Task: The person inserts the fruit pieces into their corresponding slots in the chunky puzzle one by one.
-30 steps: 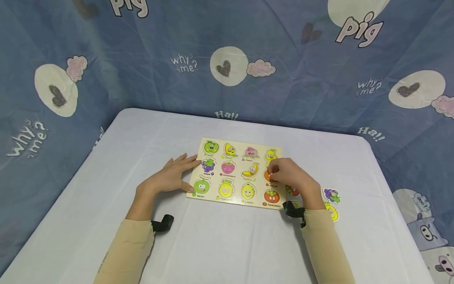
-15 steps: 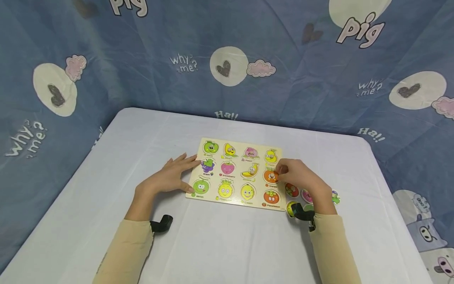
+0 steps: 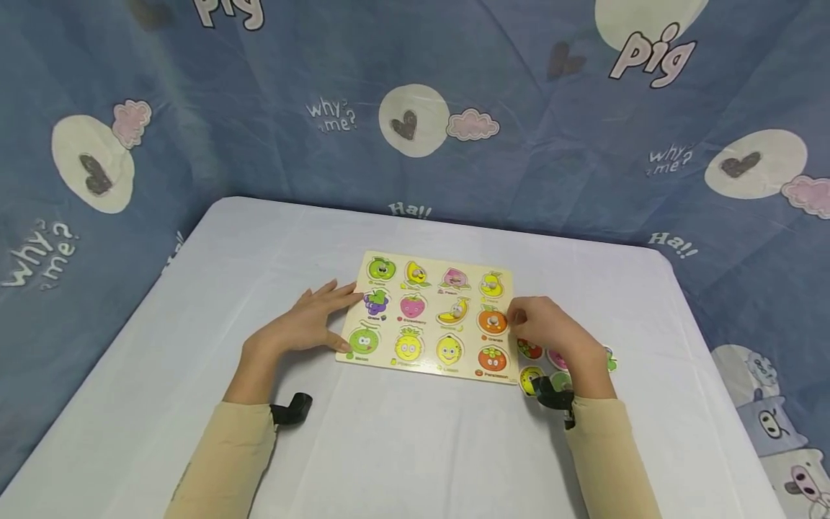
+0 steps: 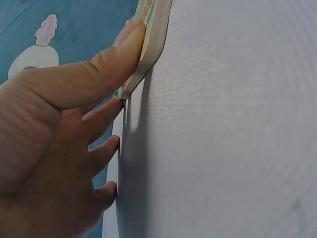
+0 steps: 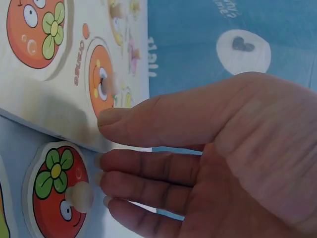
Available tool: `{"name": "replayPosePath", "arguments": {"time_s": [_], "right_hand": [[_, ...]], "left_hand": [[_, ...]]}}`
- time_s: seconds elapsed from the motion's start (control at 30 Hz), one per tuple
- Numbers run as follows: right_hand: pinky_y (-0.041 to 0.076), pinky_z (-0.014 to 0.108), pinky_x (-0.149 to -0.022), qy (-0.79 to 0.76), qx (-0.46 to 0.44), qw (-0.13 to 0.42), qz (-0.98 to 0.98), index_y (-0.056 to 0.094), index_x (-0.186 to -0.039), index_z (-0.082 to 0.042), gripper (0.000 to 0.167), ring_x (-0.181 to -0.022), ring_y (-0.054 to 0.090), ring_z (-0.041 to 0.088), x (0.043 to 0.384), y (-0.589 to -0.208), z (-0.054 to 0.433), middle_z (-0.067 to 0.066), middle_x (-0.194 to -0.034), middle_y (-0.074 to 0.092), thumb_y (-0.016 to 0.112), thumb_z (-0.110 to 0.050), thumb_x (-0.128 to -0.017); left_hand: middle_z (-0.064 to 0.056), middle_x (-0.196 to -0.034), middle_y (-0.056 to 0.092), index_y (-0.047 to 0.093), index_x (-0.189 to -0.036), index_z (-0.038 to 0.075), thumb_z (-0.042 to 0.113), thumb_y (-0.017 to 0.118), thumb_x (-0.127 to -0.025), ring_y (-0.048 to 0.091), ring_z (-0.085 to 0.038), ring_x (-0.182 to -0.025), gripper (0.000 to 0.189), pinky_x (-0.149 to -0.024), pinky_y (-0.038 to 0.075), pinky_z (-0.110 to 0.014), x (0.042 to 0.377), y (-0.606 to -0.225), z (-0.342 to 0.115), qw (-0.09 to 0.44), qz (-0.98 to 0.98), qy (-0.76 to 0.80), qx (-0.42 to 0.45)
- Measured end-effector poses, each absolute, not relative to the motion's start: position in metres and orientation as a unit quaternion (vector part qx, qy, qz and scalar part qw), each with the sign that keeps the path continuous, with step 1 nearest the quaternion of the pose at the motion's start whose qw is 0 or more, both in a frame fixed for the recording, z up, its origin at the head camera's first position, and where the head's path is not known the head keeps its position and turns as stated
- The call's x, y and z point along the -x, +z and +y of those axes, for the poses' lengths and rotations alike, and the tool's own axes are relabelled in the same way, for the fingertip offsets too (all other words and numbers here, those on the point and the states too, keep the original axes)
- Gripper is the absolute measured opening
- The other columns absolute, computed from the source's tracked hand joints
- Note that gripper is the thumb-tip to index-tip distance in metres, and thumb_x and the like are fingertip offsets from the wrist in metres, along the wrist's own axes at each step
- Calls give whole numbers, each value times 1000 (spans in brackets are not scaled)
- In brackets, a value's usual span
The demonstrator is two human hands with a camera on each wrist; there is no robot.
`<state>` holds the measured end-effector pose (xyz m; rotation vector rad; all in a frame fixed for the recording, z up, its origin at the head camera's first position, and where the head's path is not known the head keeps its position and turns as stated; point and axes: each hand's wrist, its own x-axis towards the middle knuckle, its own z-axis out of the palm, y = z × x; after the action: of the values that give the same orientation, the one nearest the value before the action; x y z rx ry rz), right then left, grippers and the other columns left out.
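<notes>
A pale fruit puzzle board (image 3: pixel 426 373) lies on the white table. My left hand (image 3: pixel 301 321) rests spread at its left edge, the thumb on the near left corner; in the left wrist view the thumb (image 4: pixel 106 69) lies over the board's edge (image 4: pixel 153 44), while other fingertips touch the cloth. On the board's right side, the orange piece (image 3: pixel 493 322) sits in its place, its knob showing. Beside it is my right hand (image 3: pixel 547 324), fingers loosely bent and holding nothing. The right wrist view has the right thumb (image 5: pixel 158 119) near the orange piece (image 5: pixel 99 74).
Loose fruit pieces lie right of the board, partly under my right forearm: a red one with a knob (image 5: pixel 57 198), a yellow one (image 3: pixel 530 380), a green one (image 3: pixel 561 381) and others. A patterned blue cloth (image 3: pixel 292 158) hangs behind the table (image 3: pixel 389 447).
My right hand has let go of the orange piece and drawn back slightly to the right, uncovering it. The left hand stays at the board's edge.
</notes>
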<state>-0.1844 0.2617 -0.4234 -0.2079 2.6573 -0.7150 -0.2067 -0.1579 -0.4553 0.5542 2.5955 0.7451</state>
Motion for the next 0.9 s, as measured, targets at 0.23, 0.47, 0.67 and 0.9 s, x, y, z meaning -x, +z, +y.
{"name": "replayPosePath", "arguments": {"time_s": [0.23, 0.47, 0.67, 0.9], "right_hand": [[45, 28, -64, -235, 67, 211, 946, 67, -88, -9, 8, -74, 53, 19, 180, -422, 261, 5, -87, 63, 61, -5, -86], [44, 26, -64, -222, 51, 224, 948, 68, -87, -7, 4, -74, 53, 18, 173, -420, 265, 5, -83, 63, 64, -4, -86], [43, 27, -63, -208, 41, 233, 949, 66, -85, -7, 10, -75, 53, 19, 170, -419, 267, 6, -81, 61, 60, 1, -84], [43, 28, -64, -205, 38, 242, 948, 64, -87, -7, 18, -76, 53, 20, 168, -418, 265, 8, -82, 60, 55, 8, -81]], "left_hand": [[-4, -167, 23, 37, -155, 24, 33, 88, -68, 3, -37, -156, 101, -123, -2, -65, 207, -457, -158, 189, 925, 260, -203], [-4, -167, 23, 37, -155, 24, 32, 88, -68, 3, -37, -156, 101, -123, -2, -65, 209, -459, -158, 189, 926, 258, -201], [-4, -167, 23, 37, -155, 25, 32, 88, -68, 3, -37, -156, 100, -123, -2, -65, 208, -458, -158, 189, 926, 258, -202], [-5, -167, 23, 37, -155, 25, 32, 88, -68, 3, -37, -156, 101, -123, -2, -65, 208, -457, -158, 188, 926, 258, -202]]}}
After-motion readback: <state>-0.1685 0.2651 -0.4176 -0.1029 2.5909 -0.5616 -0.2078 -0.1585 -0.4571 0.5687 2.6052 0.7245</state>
